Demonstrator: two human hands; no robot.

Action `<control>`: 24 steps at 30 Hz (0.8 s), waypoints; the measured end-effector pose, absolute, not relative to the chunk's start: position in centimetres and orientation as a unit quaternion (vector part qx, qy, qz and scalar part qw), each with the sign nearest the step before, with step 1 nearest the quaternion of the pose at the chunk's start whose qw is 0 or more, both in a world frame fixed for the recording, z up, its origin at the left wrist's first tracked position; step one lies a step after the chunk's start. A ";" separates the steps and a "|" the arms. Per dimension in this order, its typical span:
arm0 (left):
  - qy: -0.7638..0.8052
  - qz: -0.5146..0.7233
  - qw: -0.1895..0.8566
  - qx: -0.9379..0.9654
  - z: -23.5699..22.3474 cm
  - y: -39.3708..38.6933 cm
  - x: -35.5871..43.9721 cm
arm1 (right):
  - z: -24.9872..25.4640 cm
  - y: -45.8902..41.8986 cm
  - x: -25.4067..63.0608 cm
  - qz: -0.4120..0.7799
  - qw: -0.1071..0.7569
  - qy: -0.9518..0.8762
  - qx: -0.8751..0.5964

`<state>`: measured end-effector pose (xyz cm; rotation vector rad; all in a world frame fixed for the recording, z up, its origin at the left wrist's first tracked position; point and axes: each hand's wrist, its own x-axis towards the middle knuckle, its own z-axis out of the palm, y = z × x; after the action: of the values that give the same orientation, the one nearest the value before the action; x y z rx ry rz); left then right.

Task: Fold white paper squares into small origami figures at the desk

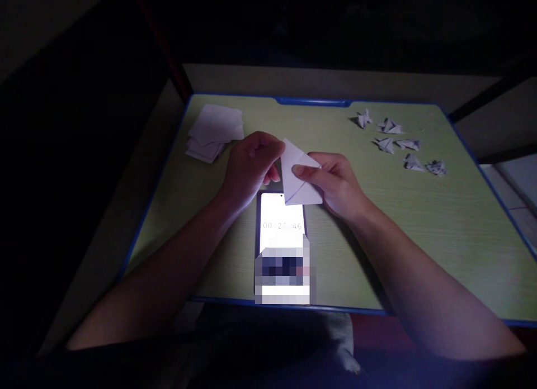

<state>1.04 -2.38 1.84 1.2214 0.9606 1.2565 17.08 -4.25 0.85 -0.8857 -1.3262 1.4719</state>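
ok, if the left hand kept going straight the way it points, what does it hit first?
The folded paper. Its upper-left corner sits right at the left hand's thumb; contact or a slight gap, depth is unclear. The right hand grips that paper from the other side.

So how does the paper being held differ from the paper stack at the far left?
The folded paper is one piece with visible fold lines; the paper stack is several flat sheets, unevenly piled. The folded paper is gripped by the right hand, while the paper stack lies on the table. Both look whitish.
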 end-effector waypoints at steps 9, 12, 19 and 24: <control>0.392 0.533 0.592 0.460 1.6 -2.1 1.0 | 0.8 -4.2 17.3 0.584 0.463 -0.553 -0.372; 0.385 0.546 0.598 0.442 1.8 -2.0 0.9 | 0.9 -4.2 17.4 0.581 0.466 -0.551 -0.376; 0.410 0.512 0.543 0.524 2.4 -2.4 1.1 | 1.3 -4.2 17.4 0.568 0.480 -0.546 -0.386; 0.416 0.507 0.539 0.529 2.4 -2.4 1.1 | 1.3 -4.2 17.2 0.572 0.469 -0.554 -0.381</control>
<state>1.13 -2.36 2.37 1.2575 0.9894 1.2058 17.23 -4.21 1.32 -0.9344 -1.3587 1.4025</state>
